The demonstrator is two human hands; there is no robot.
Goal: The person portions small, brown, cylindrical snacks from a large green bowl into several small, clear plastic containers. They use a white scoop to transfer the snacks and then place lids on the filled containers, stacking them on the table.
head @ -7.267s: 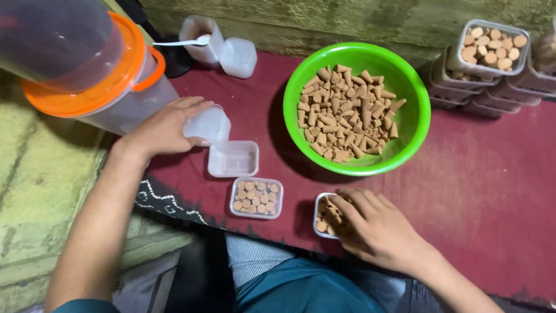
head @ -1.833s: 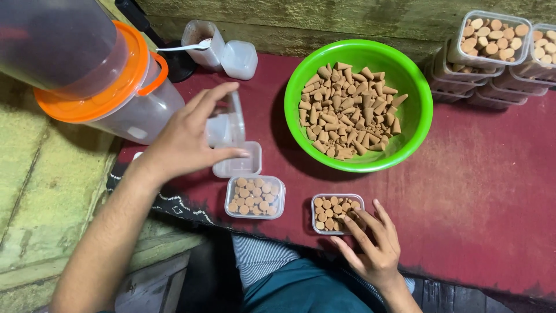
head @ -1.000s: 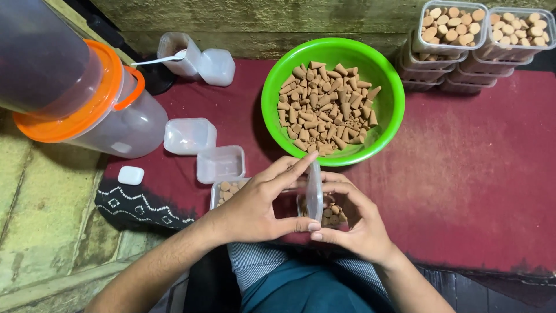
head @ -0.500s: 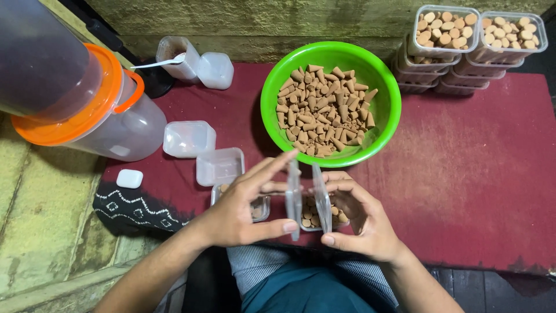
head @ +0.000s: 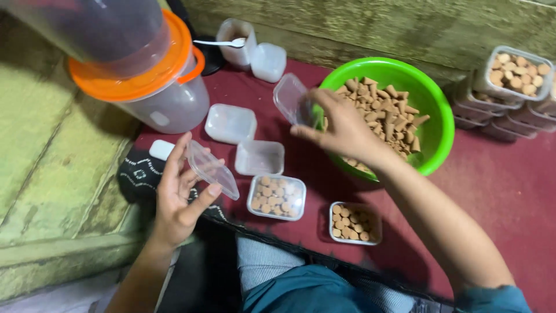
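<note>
My left hand [head: 176, 200] is clamped on a clear plastic lid [head: 212, 169], thumb under one edge and fingers along the other, holding it tilted above the dark patterned cloth edge [head: 134, 174]. My right hand [head: 341, 128] is raised well apart from it, pinching a second clear lid [head: 291, 99] upright over the near rim of the green bowl [head: 443, 124], which is heaped with short brown cone-shaped pieces [head: 388, 113].

Between the two hands, on the dark red mat [head: 509, 191], sits an empty clear tub [head: 259, 157], with another empty tub [head: 230, 123] just behind it to the left. In front of the empty one is a filled tub [head: 276, 196] packed with the brown pieces standing on end, uncovered. Just to its right, near my right forearm, a second filled tub [head: 354, 222] is also uncovered. A small white cap [head: 161, 149] lies on the mat's left edge, close to my left fingers.

Further out, a large clear jar with an orange lid [head: 139, 75] stands at the left, and something dark and out of focus crowds the top corner over it. Behind it, against the rough wall [head: 405, 29], two small containers [head: 255, 52] stand together with a white spoon [head: 220, 42] resting across one. At the far right, stacked tubs [head: 509, 87] filled with the same pieces stand beside the bowl. My teal-clad lap [head: 301, 290] shows at the bottom.
</note>
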